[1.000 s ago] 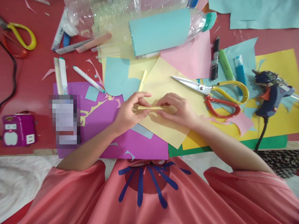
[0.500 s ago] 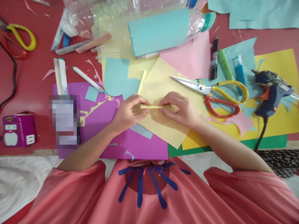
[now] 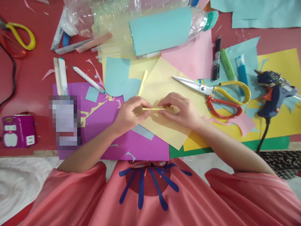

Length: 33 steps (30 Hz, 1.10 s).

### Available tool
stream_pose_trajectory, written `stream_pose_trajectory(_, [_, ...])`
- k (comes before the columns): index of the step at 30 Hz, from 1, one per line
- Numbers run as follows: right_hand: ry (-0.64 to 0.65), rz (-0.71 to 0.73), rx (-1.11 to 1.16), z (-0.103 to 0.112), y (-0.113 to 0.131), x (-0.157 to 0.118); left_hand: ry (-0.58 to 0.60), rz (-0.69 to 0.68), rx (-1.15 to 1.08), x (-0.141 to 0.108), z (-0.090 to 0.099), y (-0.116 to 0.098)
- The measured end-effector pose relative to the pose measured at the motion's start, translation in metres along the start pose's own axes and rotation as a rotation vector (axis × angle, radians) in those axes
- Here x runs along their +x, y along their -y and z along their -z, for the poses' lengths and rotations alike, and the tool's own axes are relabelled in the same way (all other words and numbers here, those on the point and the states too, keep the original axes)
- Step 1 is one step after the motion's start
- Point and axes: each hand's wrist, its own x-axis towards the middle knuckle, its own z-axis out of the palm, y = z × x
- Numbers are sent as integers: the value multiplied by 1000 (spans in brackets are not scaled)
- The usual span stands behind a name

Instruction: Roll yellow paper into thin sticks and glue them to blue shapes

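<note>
Between my two hands a thin yellow paper strip (image 3: 154, 109) is held level, edge-on to the view. My left hand (image 3: 133, 110) pinches its left end between thumb and fingers. Toward the other end, my right hand (image 3: 178, 108) pinches it the same way; its fingers hide part of the strip. Both hands hover over a pale yellow paper sheet (image 3: 175, 135). A small rolled yellow paper piece (image 3: 142, 83) lies just beyond the left hand. Scissors (image 3: 207, 90) with yellow and red handles rest beyond the right hand, blades pointing left.
A bottle wrapped in blue paper (image 3: 162, 31) lies at the back. To the right are a glue gun (image 3: 272, 94), a black marker (image 3: 216, 59) and a green marker (image 3: 227, 65). On the left sit a phone (image 3: 66, 122), a purple power adapter (image 3: 18, 131) and purple paper (image 3: 145, 151).
My right hand's fingers have slid slightly left along the strip, closer to the left hand. The left hand stays almost in place.
</note>
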Motion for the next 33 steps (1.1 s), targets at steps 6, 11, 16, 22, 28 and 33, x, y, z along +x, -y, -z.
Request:
stream_pose_trajectory(6, [14, -39, 13, 1, 0, 0, -34, 30, -114, -2, -3, 6])
stream_pose_trajectory(11, [64, -125, 25, 2, 1, -1, -58, 8, -201, -1, -4, 12])
stream_pose_trajectory(16, [57, -191, 74, 2, 1, -3, -77, -29, -222, -2, -4, 12])
stream_pose_trajectory(22, [27, -174, 98, 2, 1, -4, -108, -43, -167, -3, -4, 12])
stream_pose_trajectory(28, [20, -188, 100, 3, 1, -3, -73, -18, -71, -1, -1, 11])
stream_pose_trajectory(33, [37, -204, 158, 4, 2, -2, -4, 43, 2, 3, 3, 1])
